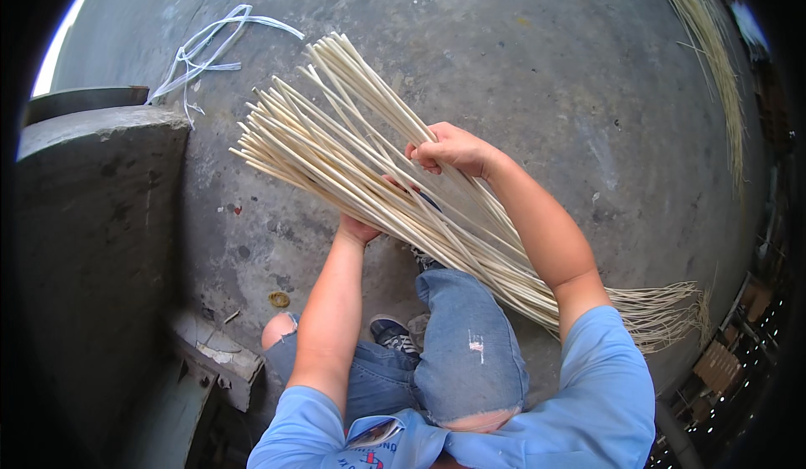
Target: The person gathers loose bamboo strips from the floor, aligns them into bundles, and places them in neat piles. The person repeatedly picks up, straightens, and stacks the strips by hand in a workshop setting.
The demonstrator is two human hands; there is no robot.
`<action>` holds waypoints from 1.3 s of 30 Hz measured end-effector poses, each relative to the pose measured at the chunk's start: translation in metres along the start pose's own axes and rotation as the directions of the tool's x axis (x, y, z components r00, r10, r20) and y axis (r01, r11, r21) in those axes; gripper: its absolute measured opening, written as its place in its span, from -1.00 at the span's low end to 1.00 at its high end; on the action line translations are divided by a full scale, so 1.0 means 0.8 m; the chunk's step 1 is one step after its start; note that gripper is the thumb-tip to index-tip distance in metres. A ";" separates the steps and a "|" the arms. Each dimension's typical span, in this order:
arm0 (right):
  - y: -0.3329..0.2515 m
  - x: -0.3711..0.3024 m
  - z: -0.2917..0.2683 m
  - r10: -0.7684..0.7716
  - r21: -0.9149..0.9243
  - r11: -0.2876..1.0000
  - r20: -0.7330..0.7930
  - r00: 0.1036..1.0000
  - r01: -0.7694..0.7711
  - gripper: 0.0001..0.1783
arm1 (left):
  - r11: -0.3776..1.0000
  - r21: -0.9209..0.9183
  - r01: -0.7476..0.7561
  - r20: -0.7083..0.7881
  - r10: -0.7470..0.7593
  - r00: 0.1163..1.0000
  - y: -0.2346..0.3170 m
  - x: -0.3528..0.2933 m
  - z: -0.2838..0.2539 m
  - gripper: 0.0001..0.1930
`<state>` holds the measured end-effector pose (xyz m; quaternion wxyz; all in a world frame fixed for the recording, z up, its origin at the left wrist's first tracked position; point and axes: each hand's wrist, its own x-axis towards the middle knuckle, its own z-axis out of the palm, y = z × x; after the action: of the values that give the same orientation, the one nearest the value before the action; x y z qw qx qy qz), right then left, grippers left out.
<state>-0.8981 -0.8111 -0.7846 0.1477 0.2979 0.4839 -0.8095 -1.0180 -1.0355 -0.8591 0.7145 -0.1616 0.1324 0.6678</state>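
A thick bundle of pale rattan canes lies slantwise across my lap, its cut ends fanned toward the upper left. My left hand is wrapped around it from below, most of the fingers hidden under the canes. Above it, my right hand closes on a smaller bunch of canes, parted from the main bundle at the upper end. Both bunches run under my right forearm. Their thin, wavy tail ends spread over the floor at the right.
A white plastic strip lies loosely tangled on the concrete floor at the upper left. Beside me on the left stands a dark concrete block. More long canes lie at the upper right. Bricks sit at the right rim.
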 end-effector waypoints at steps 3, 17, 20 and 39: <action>-0.006 -0.009 -0.001 0.008 0.006 1.000 0.005 1.000 -0.008 -0.58 | 0.999 0.037 0.037 0.016 -0.038 0.999 -0.001 0.003 0.004 -0.39; -0.031 -0.027 0.009 -0.025 -0.175 0.984 -0.062 0.998 0.014 -0.78 | 0.998 -0.058 -0.022 -0.024 0.021 0.999 0.001 -0.007 0.002 -0.38; -0.020 -0.021 -0.008 -0.010 -0.058 0.998 -0.030 0.999 0.009 -0.70 | 0.999 -0.044 0.000 -0.004 0.000 1.000 -0.004 0.003 0.015 -0.39; -0.002 -0.014 0.042 -0.095 -0.297 0.955 -0.236 0.967 0.021 -0.80 | 0.991 -0.116 -0.063 -0.017 0.062 0.998 0.000 0.001 -0.005 -0.52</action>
<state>-0.9017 -0.8398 -0.7649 0.1046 0.3570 0.6212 -0.6897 -1.0177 -1.0362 -0.8628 0.6817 -0.2033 0.1027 0.6953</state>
